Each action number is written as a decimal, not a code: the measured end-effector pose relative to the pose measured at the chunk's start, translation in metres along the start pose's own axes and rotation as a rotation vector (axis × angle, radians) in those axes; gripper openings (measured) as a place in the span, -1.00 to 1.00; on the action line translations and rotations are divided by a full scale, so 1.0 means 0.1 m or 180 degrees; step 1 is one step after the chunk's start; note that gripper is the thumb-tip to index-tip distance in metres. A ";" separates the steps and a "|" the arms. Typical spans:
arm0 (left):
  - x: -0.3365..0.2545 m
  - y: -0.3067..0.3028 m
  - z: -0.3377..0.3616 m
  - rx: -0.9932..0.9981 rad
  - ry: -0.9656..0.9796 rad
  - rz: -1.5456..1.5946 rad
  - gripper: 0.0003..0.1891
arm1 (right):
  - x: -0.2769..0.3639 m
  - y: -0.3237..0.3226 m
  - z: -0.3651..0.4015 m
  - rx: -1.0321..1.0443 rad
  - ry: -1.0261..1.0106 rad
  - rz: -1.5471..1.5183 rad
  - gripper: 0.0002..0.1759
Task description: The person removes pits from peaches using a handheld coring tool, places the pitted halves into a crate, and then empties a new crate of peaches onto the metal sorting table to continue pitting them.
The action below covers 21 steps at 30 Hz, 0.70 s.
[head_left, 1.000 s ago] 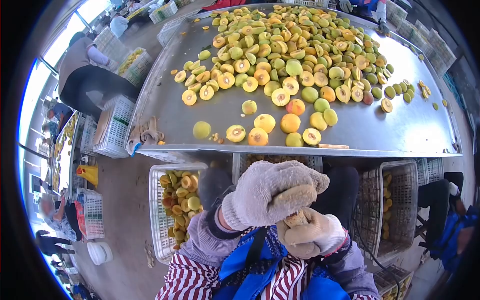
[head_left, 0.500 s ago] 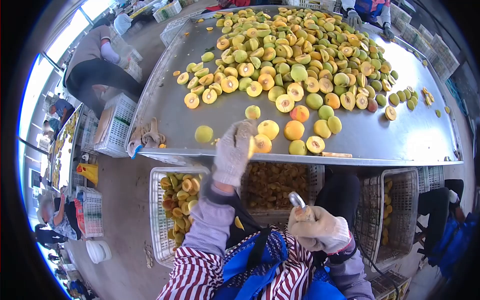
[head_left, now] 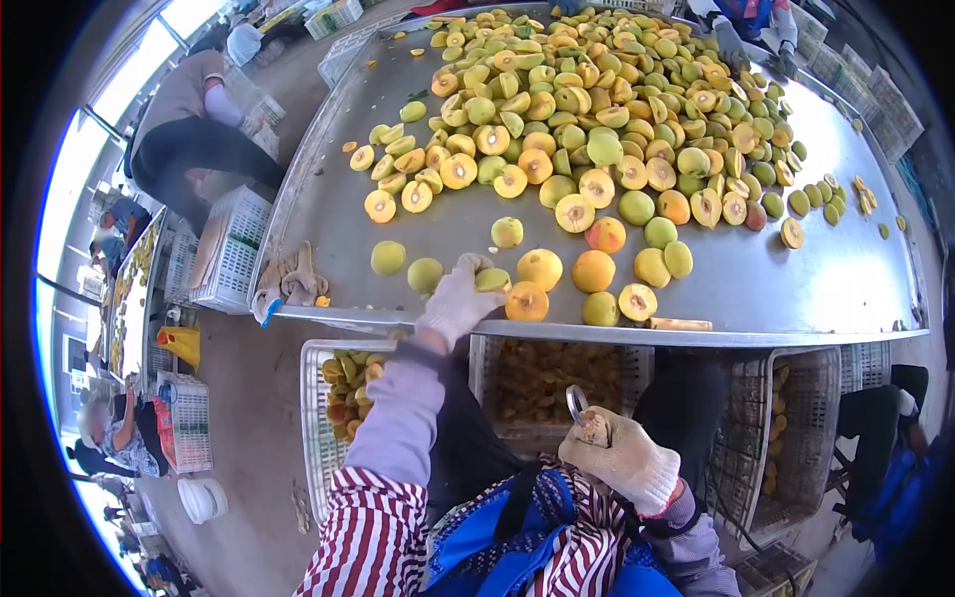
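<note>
My left hand (head_left: 463, 300), in a pale glove, is at the near edge of the metal table (head_left: 348, 224). Its thumb and fingers close around a green-yellow peach half (head_left: 491, 280). Just left of it lie a green peach (head_left: 425, 275) and another green peach (head_left: 388, 258); to its right is a cut orange-yellow peach (head_left: 526, 300). Over my lap, my right hand (head_left: 622, 456), also gloved, is closed around a tool with a looped metal head (head_left: 576, 403); its handle is hidden in the fist. A large heap of halved peaches (head_left: 597, 119) covers the table's middle and far side.
Below the table edge stand a white crate (head_left: 310, 428) of peach halves, a crate of brownish scraps (head_left: 557, 383) and another crate (head_left: 796, 438) at right. Gloves (head_left: 298, 279) lie on the table's left corner. A co-worker's gloved hands (head_left: 731, 45) are at the far edge.
My left hand has moved down onto the table and closed on a peach half. A falling piece seen earlier above my lap is gone. My right hand has shifted slightly left, still holding the tool.
</note>
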<state>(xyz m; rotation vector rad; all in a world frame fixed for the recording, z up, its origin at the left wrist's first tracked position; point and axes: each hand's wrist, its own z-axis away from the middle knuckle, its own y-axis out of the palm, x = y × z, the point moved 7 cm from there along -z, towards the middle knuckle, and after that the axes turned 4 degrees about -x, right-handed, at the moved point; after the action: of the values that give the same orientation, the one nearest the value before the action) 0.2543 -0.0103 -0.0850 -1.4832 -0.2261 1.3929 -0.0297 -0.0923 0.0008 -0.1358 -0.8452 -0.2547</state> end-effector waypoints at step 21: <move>-1.31 0.09 1.68 0.0558 0.0694 0.3387 -0.53 | 0.49 0.00 0.32 -0.1704 -0.2591 0.1341 -0.55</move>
<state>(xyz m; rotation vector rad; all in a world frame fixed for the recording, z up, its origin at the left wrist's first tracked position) 0.0718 -0.0193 0.0260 -1.6451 0.9302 1.9510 -0.0213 -0.0933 0.0590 -0.9555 -1.5084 -0.0089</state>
